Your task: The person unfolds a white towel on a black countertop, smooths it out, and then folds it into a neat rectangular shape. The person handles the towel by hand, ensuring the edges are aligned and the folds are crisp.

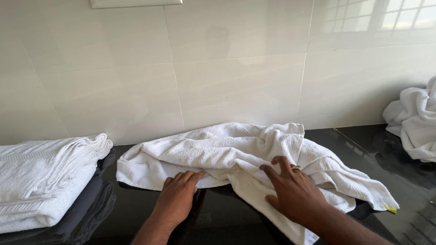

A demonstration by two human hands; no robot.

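The towel [227, 154] lies rumpled on the black table [227, 222], stretching across both hands and away from them toward the tiled wall [236, 81]. The left hand [178, 197] rests flat and released on the towel's near edge, fingers pressing the hem down. The right hand [290, 190], also open and gripping nothing, lies spread on a bunched fold. To work this well, I judge the left should pin the edge while the right sweeps wrinkles outward. A folded stack [45, 177] sits well left of the left hand; a loose pile [415, 122] lies far right.
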